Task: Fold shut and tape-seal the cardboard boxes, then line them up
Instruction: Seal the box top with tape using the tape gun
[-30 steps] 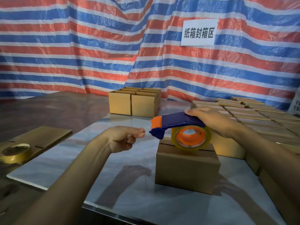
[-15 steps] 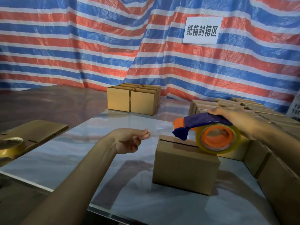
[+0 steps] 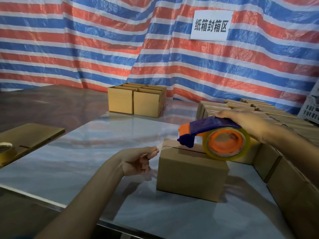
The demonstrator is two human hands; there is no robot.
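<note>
Right hand (image 3: 241,121) grips dispenser (image 3: 212,135) atop box (image 3: 191,173); left hand (image 3: 138,161) beside box pinches tape end (image 3: 161,148).

Tarp (image 3: 86,49): red, blue, white stripes. Sign (image 3: 211,25): white, black letters. Tape gun (image 3: 212,124): dark blue, orange tip. Tape roll (image 3: 224,156): see-through yellow, orange middle. Bench (image 3: 103,135): shiny pale grey. Near box (image 3: 191,175): plain brown. Far-edge boxes (image 3: 134,102): brown too.
</note>
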